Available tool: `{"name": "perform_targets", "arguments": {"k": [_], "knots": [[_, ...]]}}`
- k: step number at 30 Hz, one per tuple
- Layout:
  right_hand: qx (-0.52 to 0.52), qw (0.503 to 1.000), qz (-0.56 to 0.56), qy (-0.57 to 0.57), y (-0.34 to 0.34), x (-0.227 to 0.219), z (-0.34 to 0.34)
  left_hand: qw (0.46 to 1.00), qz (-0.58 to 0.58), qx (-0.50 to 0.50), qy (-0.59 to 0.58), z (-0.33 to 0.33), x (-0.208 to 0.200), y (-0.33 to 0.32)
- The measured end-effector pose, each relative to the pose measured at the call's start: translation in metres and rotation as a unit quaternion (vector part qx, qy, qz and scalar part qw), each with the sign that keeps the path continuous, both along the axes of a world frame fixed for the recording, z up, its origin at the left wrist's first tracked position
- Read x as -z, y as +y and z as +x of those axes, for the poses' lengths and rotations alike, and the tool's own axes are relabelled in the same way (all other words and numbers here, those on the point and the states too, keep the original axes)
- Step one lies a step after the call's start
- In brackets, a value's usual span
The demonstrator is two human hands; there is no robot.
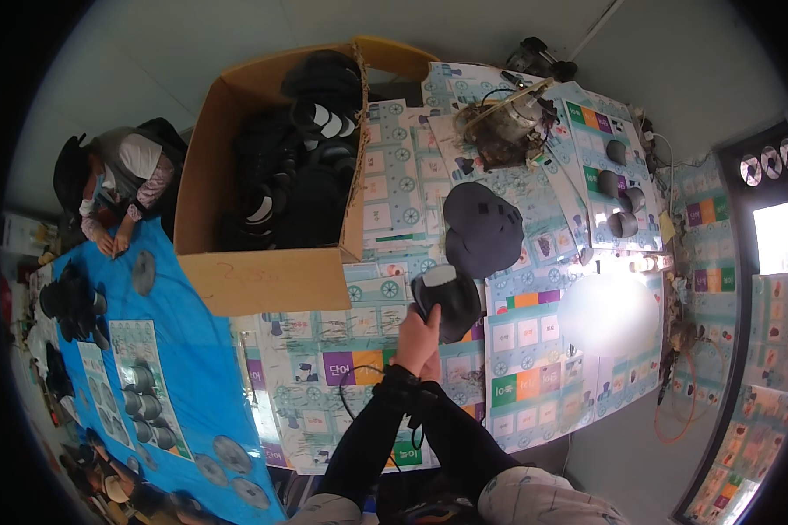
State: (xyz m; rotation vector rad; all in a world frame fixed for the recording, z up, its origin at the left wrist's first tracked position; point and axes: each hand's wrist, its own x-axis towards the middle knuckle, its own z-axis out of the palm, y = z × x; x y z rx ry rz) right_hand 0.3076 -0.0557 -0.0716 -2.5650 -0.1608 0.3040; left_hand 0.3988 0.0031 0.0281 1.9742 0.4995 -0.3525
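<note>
Over the table in front of me, my left hand is closed on a black rounded, cap-like piece. A white patch shows on its upper left part, and my thumb presses against its side. Close behind the left wrist, my right hand is mostly hidden, and its fingers do not show. Just beyond the held piece lie dark grey flat, rounded pieces, overlapping on the table. Left of them stands a large open cardboard box with many black pieces inside, some with white patches.
Printed sheets cover the table. At the back stands a worn machine; several grey domed pieces lie to its right. A bright lamp glows nearby. At far left, another person works at a blue-covered table.
</note>
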Motion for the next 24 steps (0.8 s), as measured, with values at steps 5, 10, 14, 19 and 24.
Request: {"name": "perform_targets", "arguments": {"k": [5, 10, 14, 19, 24], "knots": [[0.025, 0.998, 0.046, 0.02, 0.001, -0.007, 0.0, 0.985, 0.095, 0.141, 0.006, -0.013, 0.02, -0.013], [-0.006, 0.99, -0.035, -0.133, 0.026, -0.027, -0.007, 0.879, 0.151, 0.105, -0.44, 0.023, -0.133, 0.171], [-0.008, 0.992, -0.046, -0.118, 0.008, -0.037, 0.001, 0.881, 0.381, 0.09, -0.264, 0.118, -0.248, 0.31], [-0.01, 0.993, -0.038, -0.108, 0.011, -0.043, 0.004, 0.776, 0.451, 0.441, 0.033, 0.203, -0.18, 0.366], [-0.017, 0.991, -0.053, -0.125, 0.005, -0.039, 0.0, 0.741, 0.426, 0.508, 0.102, 0.21, -0.148, 0.359]]}}
